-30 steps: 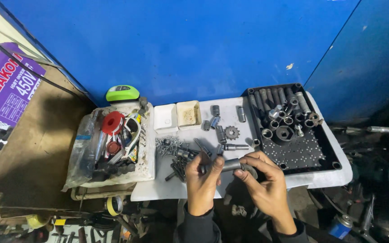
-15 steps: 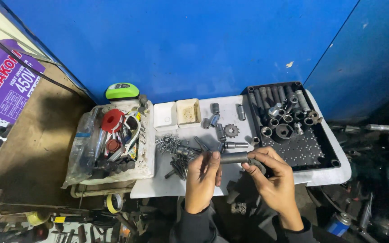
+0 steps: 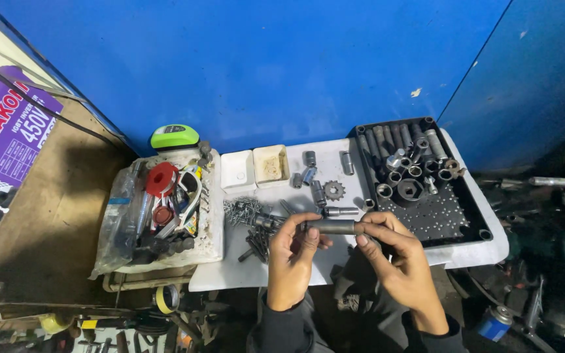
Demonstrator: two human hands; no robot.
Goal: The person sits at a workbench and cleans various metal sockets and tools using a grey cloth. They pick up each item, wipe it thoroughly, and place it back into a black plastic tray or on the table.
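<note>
Two hands point(image 3: 295, 258) point(image 3: 397, 258) around socket point(image 3: 331, 227)

Two bare hands, dark sleeves.

The left hand point(image 3: 290, 265) and right hand point(image 3: 397, 258) wear no gloves, rings or watch. Each forearm is covered by a dark, nearly black long sleeve point(image 3: 281, 327) of soft knit cloth, ending at the wrist in a plain cuff. The cloth shows no print, stripe or marking that can be made out.
</note>
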